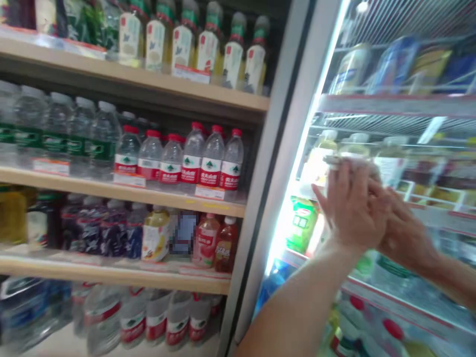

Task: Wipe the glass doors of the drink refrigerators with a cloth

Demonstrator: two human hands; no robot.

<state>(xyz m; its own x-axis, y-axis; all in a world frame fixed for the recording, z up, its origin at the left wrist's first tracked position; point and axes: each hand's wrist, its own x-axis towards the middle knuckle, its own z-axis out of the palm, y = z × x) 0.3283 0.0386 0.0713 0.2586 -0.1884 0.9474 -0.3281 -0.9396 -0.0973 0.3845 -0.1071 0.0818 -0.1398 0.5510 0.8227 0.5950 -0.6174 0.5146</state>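
Both of my hands are raised together before the lit shelves of the cooler at the right. My left hand (347,208), its back towards me, has its fingers pointing up over a pale, crumpled cloth (359,164); one finger sticks out to the left. My right hand (403,228) comes in from the right and lies partly behind the left one, with its fingertips hidden. The cloth shows only above the fingers and is blurred. Close behind the hands stand bottles with white labels (388,161). A green packet (300,225) is just left of my left wrist.
A metal frame post (277,163) divides the cooler from wooden shelves (167,193) of bottled drinks. Red-capped water bottles (211,156) stand on a middle shelf, large bottles (178,317) at the bottom. Cans (396,64) fill the cooler's upper shelf.
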